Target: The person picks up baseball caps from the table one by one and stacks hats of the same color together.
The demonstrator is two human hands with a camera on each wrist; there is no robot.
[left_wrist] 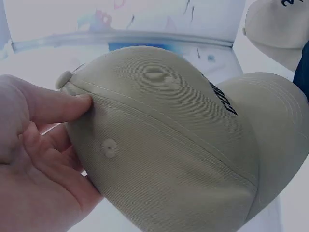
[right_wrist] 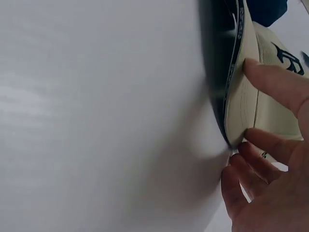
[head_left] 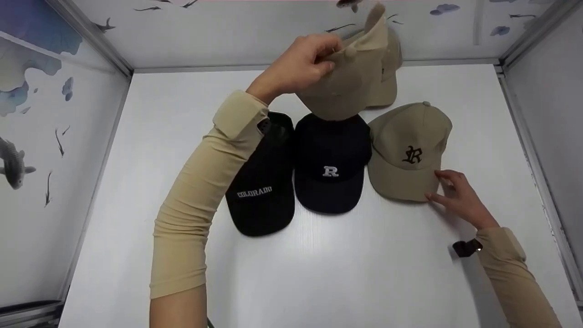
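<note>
My left hand [head_left: 300,64] grips a beige cap [left_wrist: 164,135] by the crown, the thumb near its top button. That cap is up off the table, its brim pointing away from the hand in the left wrist view. At the right, my right hand [head_left: 460,200] touches the brim edge of another beige cap [head_left: 412,132] with a dark letter on its front; thumb and index fingertip rest apart on the brim [right_wrist: 241,104]. Left of it lie a navy cap [head_left: 332,159] with a white R and a black cap [head_left: 264,182] reading COLORADO, partly behind the left sleeve.
Another beige cap [head_left: 387,86] stands at the back of the white table [head_left: 319,264], mostly hidden by the held one. White walls [head_left: 237,36] with fish and ink prints enclose the table at the back and sides.
</note>
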